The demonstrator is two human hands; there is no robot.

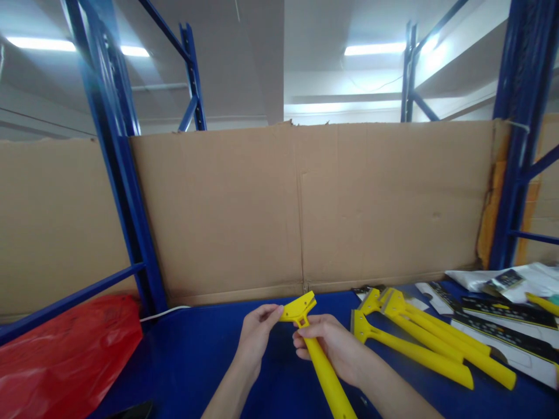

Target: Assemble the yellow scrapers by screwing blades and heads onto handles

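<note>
A yellow long-handled scraper (325, 372) is held up over the blue tabletop, its wide head tilted up toward the right. My left hand (257, 331) pinches the left end of that head between thumb and fingers. Just below the head, my right hand (329, 343) is wrapped round the neck of the handle. I cannot make out a blade in the head. Right of my right hand, several similar scrapers (414, 349) lie in a loose pile on the table, heads toward the back left.
A red plastic bag (70, 355) lies at the left, with a dark object (131, 410) at the front edge. Black-and-white packages (506, 331) and clear plastic wrapping (524, 276) lie at the right. Cardboard (231, 215) walls the back between blue rack posts (126, 192).
</note>
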